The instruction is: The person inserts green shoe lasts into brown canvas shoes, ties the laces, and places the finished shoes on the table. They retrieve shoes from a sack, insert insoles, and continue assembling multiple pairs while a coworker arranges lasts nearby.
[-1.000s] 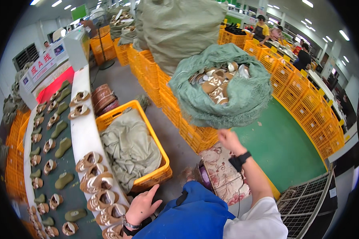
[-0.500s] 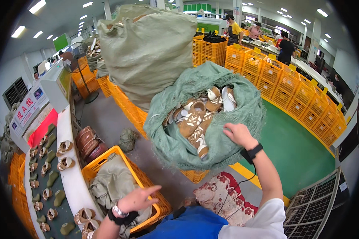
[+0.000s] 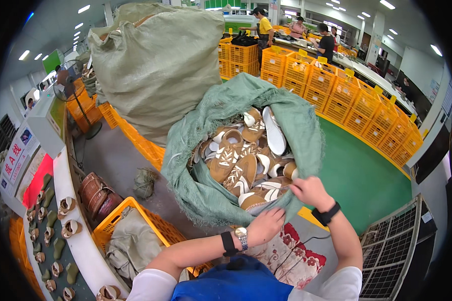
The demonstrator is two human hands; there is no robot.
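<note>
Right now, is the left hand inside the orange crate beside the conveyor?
No, the left hand is at the near rim of the green sack.

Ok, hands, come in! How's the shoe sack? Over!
Left hand at near edge of green sack; right hand at its near right edge. Sack open, brown shoes inside. Pale sack behind, not in the way.

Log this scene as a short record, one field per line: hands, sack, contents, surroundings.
Left hand: at the near rim of the green sack; grip unclear
Right hand: at its near right rim; grip unclear
Sack state: open at the top
Contents: heaped brown-and-white shoes
Behind, left: larger pale sack
Near left: orange crate holding grey cloth
</note>
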